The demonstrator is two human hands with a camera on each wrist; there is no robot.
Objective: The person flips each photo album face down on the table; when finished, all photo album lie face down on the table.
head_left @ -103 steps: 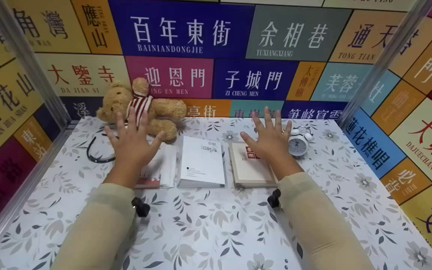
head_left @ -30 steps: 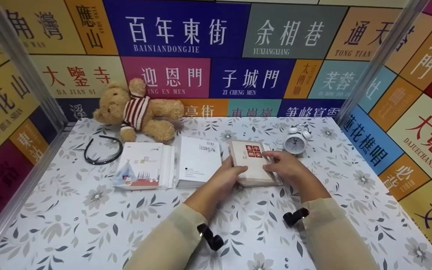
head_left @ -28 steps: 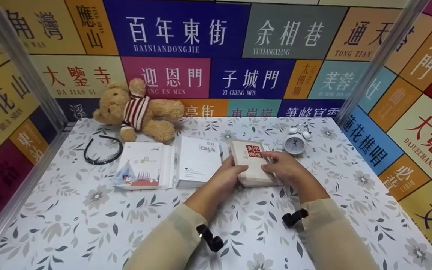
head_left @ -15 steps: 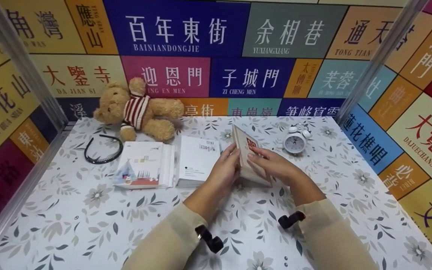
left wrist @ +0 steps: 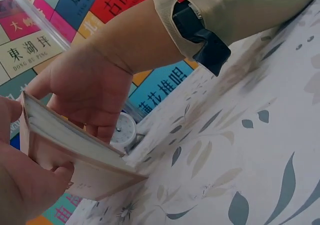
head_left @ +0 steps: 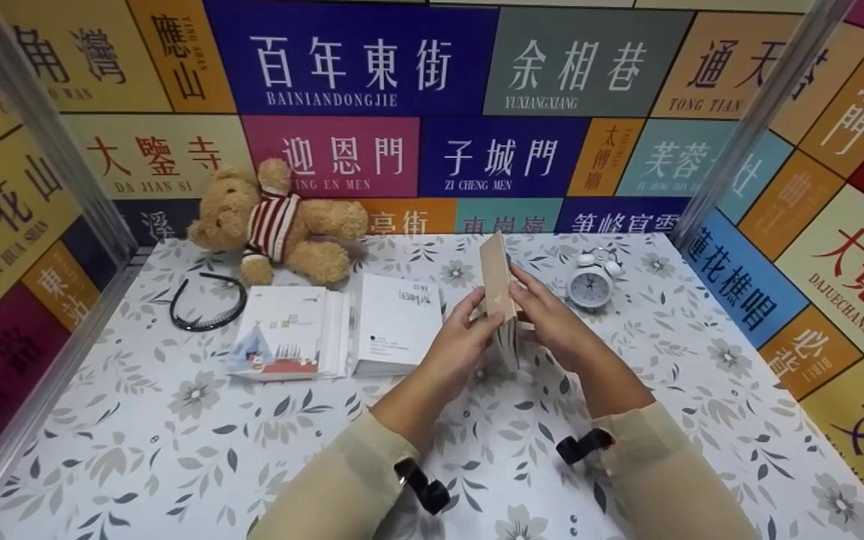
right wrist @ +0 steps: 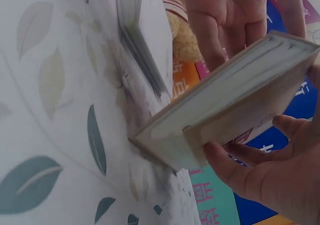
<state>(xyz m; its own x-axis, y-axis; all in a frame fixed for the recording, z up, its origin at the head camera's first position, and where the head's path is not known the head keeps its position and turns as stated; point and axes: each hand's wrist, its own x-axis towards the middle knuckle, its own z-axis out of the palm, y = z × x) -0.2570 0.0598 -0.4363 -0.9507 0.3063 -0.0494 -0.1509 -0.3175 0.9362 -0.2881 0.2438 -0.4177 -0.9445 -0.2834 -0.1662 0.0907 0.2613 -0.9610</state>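
A beige book [head_left: 496, 274] is tilted up on edge between both hands, its long lower side close to the table. My left hand [head_left: 453, 346] grips it from the left, thumb across the plain cover. From the right, my right hand [head_left: 558, 324] holds the other cover, which bears a red stamp partly seen in the right wrist view. There the page edges of the book [right wrist: 220, 97] show, and the stamped cover stands slightly apart from the pages under the right thumb. In the left wrist view, the left hand [left wrist: 30, 182] curls its fingers against the near cover.
A white book [head_left: 398, 322] lies left of the hands, with an illustrated book [head_left: 282, 330] beyond it. A black headband [head_left: 207, 322] and a striped-shirt teddy bear [head_left: 274, 221] are at the far left. A white alarm clock [head_left: 589, 285] stands just right of the right hand.
Both hands came from spread over the table to the beige book lying flat. They have tilted it up on edge, turning its stamped cover from upward to rightward.
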